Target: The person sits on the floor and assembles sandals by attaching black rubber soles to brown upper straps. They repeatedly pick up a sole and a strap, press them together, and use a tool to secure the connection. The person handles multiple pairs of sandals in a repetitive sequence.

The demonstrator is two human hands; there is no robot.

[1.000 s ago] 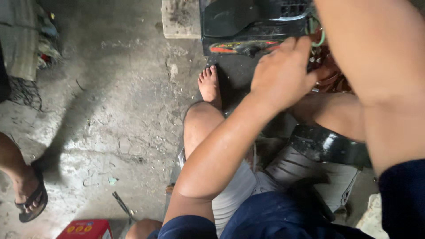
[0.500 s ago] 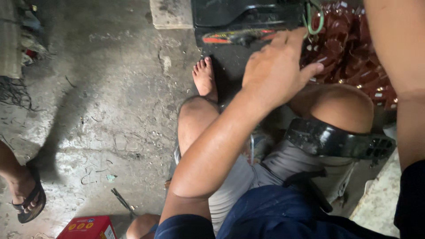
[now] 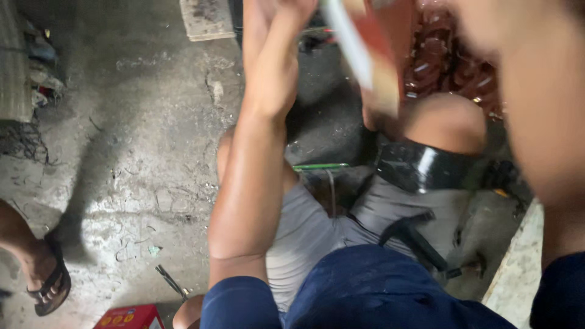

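left hand (image 3: pixel 277 36) raised, arm outstretched

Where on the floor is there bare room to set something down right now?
The widest free patch is the concrete floor left of the left forearm, bordered by the wooden block above, the sandalled foot at lower left and the red box below. It is crowded on the right: knees, black strap and red-brown coils.

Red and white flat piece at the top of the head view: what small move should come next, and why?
Probably steady the red and white piece and tilt the head up: it is motion-blurred, the left hand is cut by the top edge, and which hand grips it cannot be told.
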